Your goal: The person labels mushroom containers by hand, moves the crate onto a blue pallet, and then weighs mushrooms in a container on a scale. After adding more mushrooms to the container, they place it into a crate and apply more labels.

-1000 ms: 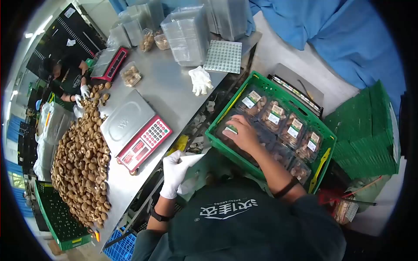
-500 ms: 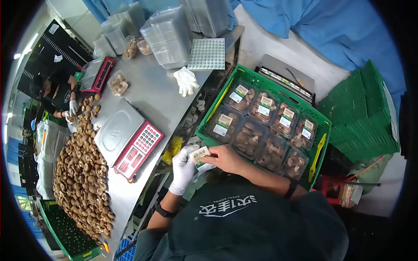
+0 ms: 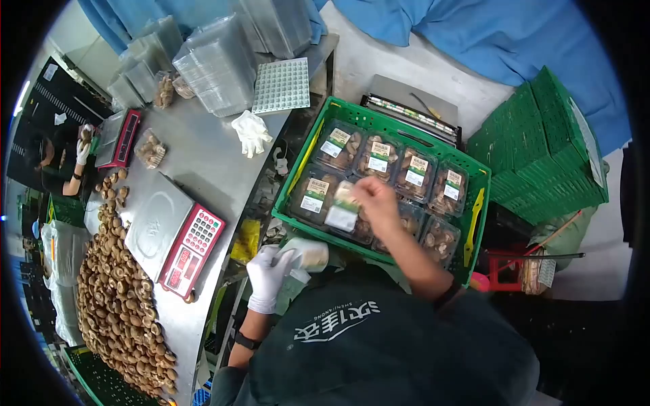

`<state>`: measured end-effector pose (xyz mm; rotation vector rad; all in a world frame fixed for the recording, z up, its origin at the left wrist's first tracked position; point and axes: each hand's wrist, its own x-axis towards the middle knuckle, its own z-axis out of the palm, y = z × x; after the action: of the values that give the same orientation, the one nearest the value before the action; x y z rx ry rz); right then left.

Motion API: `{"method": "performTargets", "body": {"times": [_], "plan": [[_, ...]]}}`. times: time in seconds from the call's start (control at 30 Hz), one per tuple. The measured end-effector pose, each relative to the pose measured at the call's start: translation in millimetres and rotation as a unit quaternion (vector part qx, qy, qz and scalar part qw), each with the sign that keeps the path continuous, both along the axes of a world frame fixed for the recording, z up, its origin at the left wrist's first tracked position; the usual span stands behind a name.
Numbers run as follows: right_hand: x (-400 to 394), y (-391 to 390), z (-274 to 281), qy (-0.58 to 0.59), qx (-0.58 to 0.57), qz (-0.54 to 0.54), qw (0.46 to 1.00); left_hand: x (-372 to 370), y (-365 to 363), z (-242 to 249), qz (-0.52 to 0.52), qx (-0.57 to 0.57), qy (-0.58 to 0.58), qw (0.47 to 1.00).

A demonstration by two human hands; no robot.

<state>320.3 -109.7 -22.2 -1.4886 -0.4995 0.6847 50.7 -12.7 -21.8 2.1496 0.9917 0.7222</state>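
Note:
My bare right hand [image 3: 376, 204] pinches a green, cream and white label [image 3: 344, 207] above the near row of packs in the green crate [image 3: 313, 233]. Clear boxes of mushrooms fill the crate; the far row [image 3: 378, 158] and the near-left box [image 3: 315, 194] bear labels. In my white-gloved left hand [image 3: 268, 274], closed near the crate's near-left corner, is a roll of labels [image 3: 308, 256], blurred by motion.
On the steel table [image 3: 223, 145] are a red scale [image 3: 177, 240], a mushroom heap [image 3: 122, 304], a glove [image 3: 251, 133] and stacked clear boxes [image 3: 217, 64]. Green crates [image 3: 542, 149] stand stacked at right. A co-worker [image 3: 51, 159] is at the far left.
My right hand has moved away from my left, up and right over the crate, with a label in its fingers. The view has shifted. The co-worker's gloved hand has risen from the mushrooms.

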Motion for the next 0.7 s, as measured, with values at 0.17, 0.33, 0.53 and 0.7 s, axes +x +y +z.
{"method": "performTargets", "body": {"times": [0.17,0.33,0.53,0.7], "plan": [[37.1,-29.0,-93.1,-0.272,-0.235,0.036,0.932,-20.1,9.5,-4.8,0.001,-0.058,-0.096,0.994],[11.8,-33.1,-46.9,-0.422,-0.306,0.04,0.853,-4.7,13.0,30.3,0.003,-0.186,-0.145,0.972],[-12.7,-6.6,4.1,-0.355,-0.073,0.184,0.914,22.1,11.9,75.2,0.035,-0.279,-0.197,0.939],[-65.8,25.3,34.3,-0.261,0.003,0.39,0.883,18.7,30.1,47.7,0.004,-0.388,-0.232,0.892]]}}
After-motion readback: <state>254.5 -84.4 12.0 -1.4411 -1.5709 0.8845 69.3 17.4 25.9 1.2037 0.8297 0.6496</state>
